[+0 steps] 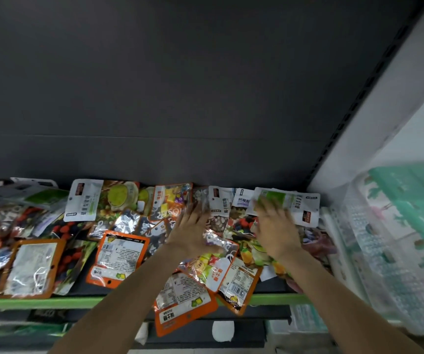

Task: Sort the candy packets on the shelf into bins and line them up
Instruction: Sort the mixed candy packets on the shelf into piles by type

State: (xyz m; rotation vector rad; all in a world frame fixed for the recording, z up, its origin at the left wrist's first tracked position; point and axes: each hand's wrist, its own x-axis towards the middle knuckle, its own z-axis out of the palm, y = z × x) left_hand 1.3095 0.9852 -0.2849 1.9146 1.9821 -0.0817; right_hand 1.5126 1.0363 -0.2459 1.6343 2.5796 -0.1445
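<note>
A big dark shelf (272, 286) with a green front edge holds a messy pile of candy packets (119, 226), spread from the left side almost to the right end. There are too many to count, since they lie on top of each other, and the ones at the far left are cut off by the picture's edge. To the right of the shelf sits one clear plastic bin (395, 251) with a green part near its top; it is blurry and its right side is cut off. There are two bare arms and two hands. The left hand (193, 233) lies flat on the pile with straight fingers, pressing on the packets and gripping none. The right hand (277, 226) also reaches over the pile, with its fingers on a white and green packet (299, 204) at the back; the fingers are blurry, so I cannot tell if they hold it or just touch it. At least four orange-edged packets (120, 256) show in the pile, and one of them (184, 309) hangs over the front edge between the arms. The writing on most packets is too small or too blurry to read.
</note>
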